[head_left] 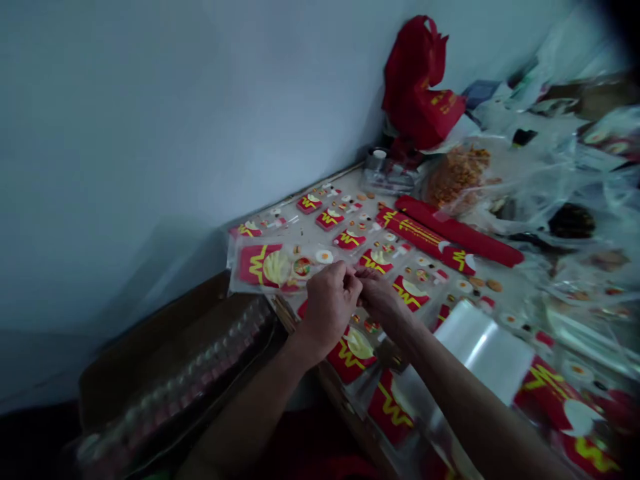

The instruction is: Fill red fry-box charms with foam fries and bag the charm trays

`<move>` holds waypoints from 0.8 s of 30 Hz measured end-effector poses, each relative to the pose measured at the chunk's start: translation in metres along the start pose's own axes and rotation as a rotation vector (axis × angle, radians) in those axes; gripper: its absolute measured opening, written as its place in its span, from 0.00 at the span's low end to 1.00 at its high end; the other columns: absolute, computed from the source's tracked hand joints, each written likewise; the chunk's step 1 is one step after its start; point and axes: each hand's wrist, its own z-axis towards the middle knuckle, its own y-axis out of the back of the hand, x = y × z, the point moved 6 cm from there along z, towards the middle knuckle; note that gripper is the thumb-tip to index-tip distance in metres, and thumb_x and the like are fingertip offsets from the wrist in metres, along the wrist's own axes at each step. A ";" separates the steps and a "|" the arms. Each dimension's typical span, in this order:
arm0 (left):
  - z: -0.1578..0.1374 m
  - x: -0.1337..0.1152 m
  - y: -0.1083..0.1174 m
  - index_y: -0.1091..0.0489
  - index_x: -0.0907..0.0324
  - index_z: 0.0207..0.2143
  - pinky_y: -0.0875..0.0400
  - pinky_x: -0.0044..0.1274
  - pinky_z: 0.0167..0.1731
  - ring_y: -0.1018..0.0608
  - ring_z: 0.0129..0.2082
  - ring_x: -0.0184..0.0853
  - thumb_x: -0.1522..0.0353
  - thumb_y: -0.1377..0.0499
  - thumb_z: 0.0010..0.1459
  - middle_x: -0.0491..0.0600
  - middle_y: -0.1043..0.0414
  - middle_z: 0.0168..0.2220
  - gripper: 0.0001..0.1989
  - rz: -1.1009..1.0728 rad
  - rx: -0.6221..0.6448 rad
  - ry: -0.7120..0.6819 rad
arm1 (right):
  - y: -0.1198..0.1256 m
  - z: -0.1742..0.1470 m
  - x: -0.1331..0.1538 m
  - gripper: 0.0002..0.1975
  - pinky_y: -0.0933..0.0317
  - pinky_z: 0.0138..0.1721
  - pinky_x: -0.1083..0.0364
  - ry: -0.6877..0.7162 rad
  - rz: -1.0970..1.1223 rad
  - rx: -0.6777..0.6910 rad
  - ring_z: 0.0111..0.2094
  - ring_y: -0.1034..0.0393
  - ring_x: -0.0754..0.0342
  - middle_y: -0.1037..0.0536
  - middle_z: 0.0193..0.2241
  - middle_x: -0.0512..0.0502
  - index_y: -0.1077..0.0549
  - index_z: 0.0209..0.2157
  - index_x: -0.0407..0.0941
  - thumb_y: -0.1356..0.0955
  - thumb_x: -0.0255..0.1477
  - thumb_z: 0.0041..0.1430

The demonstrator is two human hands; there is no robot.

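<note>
My left hand (330,303) and my right hand (380,293) meet above the table edge, fingers closed and pinched together. Between them they appear to hold one end of a see-through plastic packet (227,270), which stretches out to the left. Through its film show a red fries-box piece with a yellow zigzag, pale fries, a fried-egg piece (324,256) and a small round food piece. The pinched end is hidden by my fingers. Beneath my hands, several similar pieces in film lie in rows, such as a red fries piece (353,353).
On the left, an open cardboard box (150,353) holds a row of filled packets. A stack of see-through sleeves (480,347) lies right of my forearm. Red strips (460,230), bags of small parts (457,177) and a red bag (423,87) occupy the back, by the wall.
</note>
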 end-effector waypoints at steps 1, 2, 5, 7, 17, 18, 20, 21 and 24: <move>0.004 0.006 0.007 0.25 0.57 0.36 0.31 0.22 0.33 0.21 0.30 0.32 0.73 0.40 0.61 0.47 0.21 0.31 0.04 -0.055 -0.011 0.010 | -0.007 0.013 0.007 0.14 0.52 0.15 0.60 0.002 -0.015 0.060 0.14 0.45 0.64 0.29 0.16 0.54 0.25 0.25 0.44 0.23 0.38 0.42; 0.009 0.014 0.016 0.24 0.57 0.41 0.30 0.21 0.33 0.21 0.29 0.31 0.71 0.38 0.62 0.46 0.21 0.31 0.06 -0.094 -0.017 0.012 | -0.014 0.028 0.016 0.15 0.53 0.15 0.61 0.002 -0.051 0.123 0.13 0.46 0.64 0.29 0.17 0.54 0.26 0.25 0.43 0.22 0.38 0.40; 0.033 0.053 0.053 0.31 0.57 0.60 0.26 0.25 0.38 0.19 0.35 0.36 0.65 0.30 0.55 0.48 0.20 0.36 0.31 0.011 -0.059 -0.048 | -0.031 0.083 0.040 0.17 0.55 0.15 0.62 -0.018 -0.285 0.248 0.14 0.47 0.65 0.30 0.17 0.55 0.30 0.25 0.44 0.23 0.37 0.41; 0.054 0.085 0.073 0.34 0.56 0.63 0.28 0.33 0.52 0.21 0.49 0.44 0.61 0.25 0.47 0.55 0.22 0.49 0.42 0.238 -0.065 -0.176 | -0.036 0.122 0.052 0.15 0.57 0.15 0.63 -0.038 -0.420 0.250 0.13 0.51 0.66 0.35 0.14 0.58 0.34 0.23 0.44 0.24 0.34 0.45; 0.105 0.135 0.047 0.24 0.62 0.54 0.33 0.38 0.55 0.25 0.55 0.52 0.60 0.37 0.61 0.61 0.26 0.55 0.22 0.671 0.243 -0.182 | 0.013 0.145 0.136 0.03 0.38 0.34 0.59 0.233 -0.925 -0.165 0.28 0.35 0.59 0.29 0.20 0.54 0.26 0.31 0.39 0.29 0.24 0.56; 0.099 0.114 0.037 0.24 0.63 0.53 0.32 0.38 0.54 0.25 0.53 0.52 0.60 0.38 0.62 0.62 0.25 0.53 0.21 0.675 0.220 -0.189 | 0.027 0.129 0.153 0.05 0.36 0.37 0.58 0.297 -0.972 -0.203 0.30 0.33 0.58 0.28 0.23 0.53 0.24 0.34 0.39 0.28 0.27 0.57; 0.080 0.059 0.007 0.25 0.63 0.53 0.33 0.38 0.54 0.25 0.52 0.51 0.62 0.41 0.64 0.61 0.25 0.51 0.19 0.625 0.141 -0.266 | 0.055 0.090 0.182 0.09 0.35 0.39 0.56 0.398 -1.066 -0.271 0.31 0.31 0.56 0.26 0.25 0.51 0.23 0.36 0.39 0.28 0.31 0.58; 0.067 0.028 -0.019 0.25 0.62 0.53 0.33 0.36 0.54 0.25 0.52 0.48 0.63 0.42 0.65 0.59 0.25 0.51 0.18 0.564 0.184 -0.339 | 0.067 0.069 0.194 0.09 0.34 0.39 0.55 0.428 -1.102 -0.302 0.30 0.30 0.56 0.26 0.25 0.50 0.22 0.36 0.39 0.29 0.31 0.58; 0.021 -0.048 -0.121 0.21 0.62 0.40 0.29 0.32 0.44 0.20 0.43 0.46 0.59 0.42 0.65 0.58 0.21 0.41 0.16 0.409 0.526 -0.431 | 0.093 0.008 0.209 0.09 0.34 0.32 0.56 0.482 -1.136 -0.363 0.25 0.31 0.56 0.26 0.23 0.50 0.22 0.34 0.40 0.30 0.32 0.59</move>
